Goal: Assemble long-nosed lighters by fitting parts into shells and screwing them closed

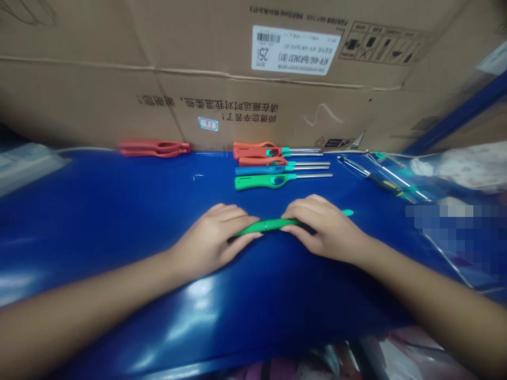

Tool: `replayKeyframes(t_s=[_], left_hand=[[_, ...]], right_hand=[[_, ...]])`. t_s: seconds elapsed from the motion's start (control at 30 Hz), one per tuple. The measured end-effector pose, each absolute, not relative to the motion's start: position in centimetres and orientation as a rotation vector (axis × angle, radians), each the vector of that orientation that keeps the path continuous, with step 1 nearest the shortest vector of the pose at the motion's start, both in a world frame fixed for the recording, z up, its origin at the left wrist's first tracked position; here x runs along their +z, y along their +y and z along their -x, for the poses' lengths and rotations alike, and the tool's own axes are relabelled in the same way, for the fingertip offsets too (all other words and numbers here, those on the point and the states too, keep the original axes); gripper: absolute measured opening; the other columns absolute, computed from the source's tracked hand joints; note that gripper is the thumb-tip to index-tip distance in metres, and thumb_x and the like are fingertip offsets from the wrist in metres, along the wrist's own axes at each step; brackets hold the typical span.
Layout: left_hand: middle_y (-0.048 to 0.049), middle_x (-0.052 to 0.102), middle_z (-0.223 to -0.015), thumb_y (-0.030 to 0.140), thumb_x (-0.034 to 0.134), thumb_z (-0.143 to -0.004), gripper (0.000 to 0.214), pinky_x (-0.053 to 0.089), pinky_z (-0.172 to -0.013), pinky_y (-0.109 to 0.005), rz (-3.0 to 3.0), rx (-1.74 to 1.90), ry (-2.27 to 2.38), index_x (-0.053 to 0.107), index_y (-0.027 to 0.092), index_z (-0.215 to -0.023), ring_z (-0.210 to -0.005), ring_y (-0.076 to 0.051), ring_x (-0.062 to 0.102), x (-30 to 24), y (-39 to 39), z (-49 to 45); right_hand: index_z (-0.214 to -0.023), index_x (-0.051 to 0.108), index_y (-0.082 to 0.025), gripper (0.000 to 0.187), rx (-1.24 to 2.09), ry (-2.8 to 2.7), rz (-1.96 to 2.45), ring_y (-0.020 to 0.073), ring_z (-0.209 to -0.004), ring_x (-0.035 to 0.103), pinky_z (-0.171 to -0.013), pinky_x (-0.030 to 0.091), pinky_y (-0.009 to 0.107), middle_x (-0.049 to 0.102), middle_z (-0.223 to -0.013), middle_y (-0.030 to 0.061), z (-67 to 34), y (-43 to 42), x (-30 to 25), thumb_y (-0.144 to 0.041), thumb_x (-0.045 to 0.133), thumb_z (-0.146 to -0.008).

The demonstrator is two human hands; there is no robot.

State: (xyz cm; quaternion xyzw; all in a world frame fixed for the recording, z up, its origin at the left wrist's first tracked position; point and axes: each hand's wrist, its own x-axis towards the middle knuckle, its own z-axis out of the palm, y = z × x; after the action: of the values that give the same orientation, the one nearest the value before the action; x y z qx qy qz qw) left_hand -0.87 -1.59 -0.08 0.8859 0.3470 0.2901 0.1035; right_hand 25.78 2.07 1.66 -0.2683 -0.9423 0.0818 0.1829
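A green lighter handle (266,226) is held level above the blue table, seen on its narrow edge, with a small notch near its middle. My left hand (212,232) is closed round its left end, thumb and fingers pinching it. Fingers of my right hand (325,224) are closed on its right part, covering much of it. A teal tip (347,212) shows beyond the right hand; whether it joins the handle is hidden. Just past the hands lie several long-nosed lighters side by side: a green lighter (259,182), a blue lighter (257,170) and orange lighters (251,151).
Red handle shells (152,148) lie at the back left against a big cardboard box (222,89). On the right of the blue table (130,211) are a screwdriver (382,182), metal rods and clear plastic bags (463,163). Another plastic bag (29,163) is at far left.
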Motion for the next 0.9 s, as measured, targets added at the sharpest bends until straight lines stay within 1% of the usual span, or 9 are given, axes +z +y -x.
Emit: replayKeyframes(t_s=[0.1,0.23,0.33,0.43,0.53,0.63,0.73,0.8,0.9], left_hand=[[-0.0056,0.074,-0.097,0.031,0.059,-0.099,0.021,0.047,-0.078,-0.031,-2.586,0.892,1.043,0.068,0.018,-0.112,-0.086,-0.017,0.067,-0.1,-1.6,0.9],[-0.0063,0.074,-0.097,0.029,0.062,-0.097,0.021,0.048,-0.079,-0.032,-2.569,0.935,1.05,0.069,0.016,-0.112,-0.086,-0.018,0.067,-0.2,-1.6,0.8],[-0.0059,0.073,-0.096,0.029,0.062,-0.097,0.02,0.049,-0.08,-0.03,-2.539,0.947,1.051,0.069,0.016,-0.111,-0.086,-0.018,0.067,-0.1,-1.5,0.8],[-0.0049,0.074,-0.101,0.031,0.063,-0.097,0.022,0.051,-0.081,-0.025,-2.427,0.946,1.086,0.069,0.017,-0.112,-0.089,-0.016,0.068,0.0,-1.4,0.7],[-0.005,0.073,-0.116,0.033,0.065,-0.095,0.033,0.053,-0.081,-0.023,-2.32,0.986,1.15,0.065,0.02,-0.125,-0.092,-0.015,0.07,0.0,-1.3,0.7],[-0.0043,0.072,-0.113,0.036,0.074,-0.088,0.044,0.054,-0.08,-0.023,-2.32,0.99,1.127,0.064,0.021,-0.129,-0.089,-0.014,0.068,-0.1,-1.1,0.7],[-0.0035,0.072,-0.106,0.034,0.075,-0.088,0.039,0.053,-0.083,-0.023,-2.339,0.995,1.11,0.068,0.021,-0.124,-0.09,-0.014,0.068,-0.2,-1.1,0.8],[-0.004,0.073,-0.107,0.032,0.072,-0.09,0.036,0.054,-0.082,-0.023,-2.324,1.013,1.114,0.068,0.02,-0.123,-0.09,-0.014,0.069,-0.2,-1.1,0.8],[-0.0045,0.075,-0.11,0.033,0.069,-0.092,0.031,0.054,-0.079,-0.021,-2.293,1.025,1.123,0.07,0.018,-0.12,-0.087,-0.013,0.07,-0.1,-1.2,0.8]], right_hand=[[-0.105,0.06,-0.02,0.014,0.242,-2.63,0.815,0.0209,-0.096,0.064,-0.084,0.043,0.035,0.069,-0.103,0.007,-26.0,2.3,2.0,-0.032,0.057,-0.099],[-0.092,0.06,-0.019,0.017,0.212,-2.635,0.826,0.0192,-0.081,0.062,-0.081,0.039,0.036,0.067,-0.086,0.0032,-26.5,2.5,2.6,-0.036,0.062,-0.096],[-0.09,0.061,-0.019,0.017,0.219,-2.621,0.813,0.0179,-0.078,0.061,-0.081,0.037,0.036,0.067,-0.082,0.0019,-26.7,2.6,2.6,-0.035,0.063,-0.096],[-0.092,0.063,-0.019,0.016,0.254,-2.614,0.847,0.0172,-0.078,0.061,-0.085,0.036,0.037,0.069,-0.085,0.0015,-26.8,2.9,2.4,-0.034,0.063,-0.096],[-0.094,0.065,-0.018,0.017,0.264,-2.627,0.918,0.0176,-0.08,0.062,-0.084,0.034,0.037,0.071,-0.087,0.0023,-27.1,3.4,2.2,-0.032,0.056,-0.1],[-0.096,0.066,-0.018,0.021,0.267,-2.658,0.956,0.0184,-0.083,0.062,-0.085,0.033,0.038,0.072,-0.088,0.0035,-27.4,4.0,2.2,-0.03,0.05,-0.102],[-0.094,0.066,-0.018,0.024,0.293,-2.691,0.956,0.0187,-0.083,0.061,-0.087,0.032,0.039,0.07,-0.087,0.0041,-27.5,4.1,2.5,-0.029,0.046,-0.103],[-0.094,0.066,-0.018,0.026,0.305,-2.69,0.933,0.0191,-0.086,0.061,-0.089,0.033,0.039,0.07,-0.09,0.0049,-27.3,3.9,2.6,-0.03,0.045,-0.103],[-0.108,0.066,-0.019,0.023,0.333,-2.671,0.818,0.0202,-0.097,0.063,-0.091,0.034,0.039,0.072,-0.105,0.0065,-26.9,3.5,2.7,-0.038,0.053,-0.101]])
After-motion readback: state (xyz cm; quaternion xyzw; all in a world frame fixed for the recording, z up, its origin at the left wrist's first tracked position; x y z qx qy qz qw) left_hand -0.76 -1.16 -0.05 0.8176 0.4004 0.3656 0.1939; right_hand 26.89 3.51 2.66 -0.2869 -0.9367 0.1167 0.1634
